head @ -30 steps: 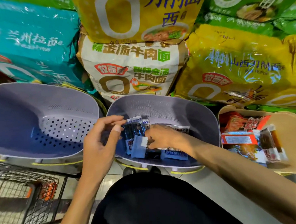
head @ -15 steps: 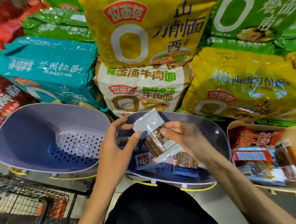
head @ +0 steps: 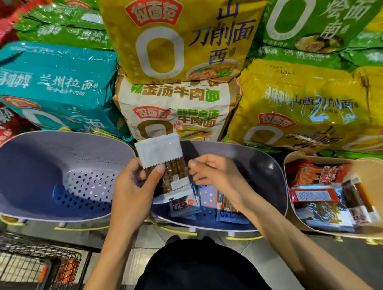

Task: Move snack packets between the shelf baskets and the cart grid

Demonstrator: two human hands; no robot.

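In the head view I am gripping the snack packet (head: 165, 164) in my left hand (head: 133, 193), thumb across its front, its long axis running up from the palm and its white end pointing at the shelf. My right hand (head: 212, 175) is curling against the packet's right edge; I cannot tell whether it is pinching. The cart grid (head: 36, 262) is lying below-left of my left hand, the nearer one.

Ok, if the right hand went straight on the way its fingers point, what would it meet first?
The packet that the left hand grips. The right hand points left at the packet's right edge, its fingers at or just short of it; depth makes contact hard to judge.
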